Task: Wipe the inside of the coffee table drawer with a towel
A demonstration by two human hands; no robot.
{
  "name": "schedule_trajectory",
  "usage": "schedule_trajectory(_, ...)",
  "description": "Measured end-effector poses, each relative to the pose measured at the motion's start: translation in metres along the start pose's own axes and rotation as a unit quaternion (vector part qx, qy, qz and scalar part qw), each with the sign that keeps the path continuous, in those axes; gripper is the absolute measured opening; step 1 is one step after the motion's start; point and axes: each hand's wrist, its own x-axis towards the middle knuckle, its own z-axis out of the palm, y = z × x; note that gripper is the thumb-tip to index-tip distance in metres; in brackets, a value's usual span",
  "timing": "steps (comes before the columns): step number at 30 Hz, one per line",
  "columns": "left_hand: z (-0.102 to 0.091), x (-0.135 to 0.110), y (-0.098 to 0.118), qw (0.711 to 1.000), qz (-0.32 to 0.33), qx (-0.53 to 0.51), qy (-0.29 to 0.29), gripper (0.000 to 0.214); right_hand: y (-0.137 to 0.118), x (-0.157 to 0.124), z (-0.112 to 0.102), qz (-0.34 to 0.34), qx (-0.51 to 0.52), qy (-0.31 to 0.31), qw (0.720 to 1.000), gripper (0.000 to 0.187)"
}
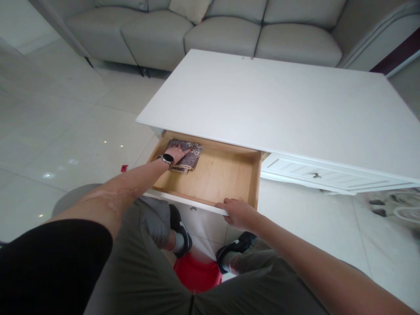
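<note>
A pulled-out wooden drawer with a white front juts from the coffee table toward me. In its back left corner lies a folded patterned cloth, purple-grey with a leopard-like print. My left hand, a watch on its wrist, rests flat on top of the cloth with fingers spread. At the drawer's front edge, toward its right end, my right hand curls its fingers over the rim and grips it. The thumb is partly hidden on the outer side.
The white coffee table stands ahead, with a shut drawer on its right. Behind it is a grey sofa. A red object sits on the floor between my feet, and a small red scrap lies left of the drawer.
</note>
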Motion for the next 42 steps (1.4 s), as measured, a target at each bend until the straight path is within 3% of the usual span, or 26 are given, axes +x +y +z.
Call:
schedule_trajectory(7, -0.001, -0.002, 0.001, 1.000, 0.000, 0.005, 0.010, 0.076, 0.001, 0.001, 0.001, 0.000, 0.000, -0.001, 1.000, 0.053)
schedule_trajectory(23, 0.002, 0.000, -0.002, 0.998, 0.007, -0.065, 0.010, 0.099, 0.001, 0.001, 0.002, -0.001, 0.001, -0.002, 1.000, 0.052)
schedule_trajectory(29, -0.001, 0.000, -0.002, 0.999, 0.007, -0.034, -0.010, 0.099, 0.000, 0.001, 0.001, -0.001, 0.002, -0.002, 1.000, 0.052)
schedule_trajectory(36, -0.007, -0.005, 0.004, 0.999, -0.007, -0.032, 0.002, 0.074, -0.001, 0.002, -0.001, 0.004, -0.003, -0.007, 1.000, 0.052)
schedule_trajectory(42, -0.019, -0.006, 0.017, 1.000, 0.016, -0.014, 0.013, 0.070, -0.003, 0.002, -0.003, 0.000, -0.004, -0.007, 1.000, 0.051)
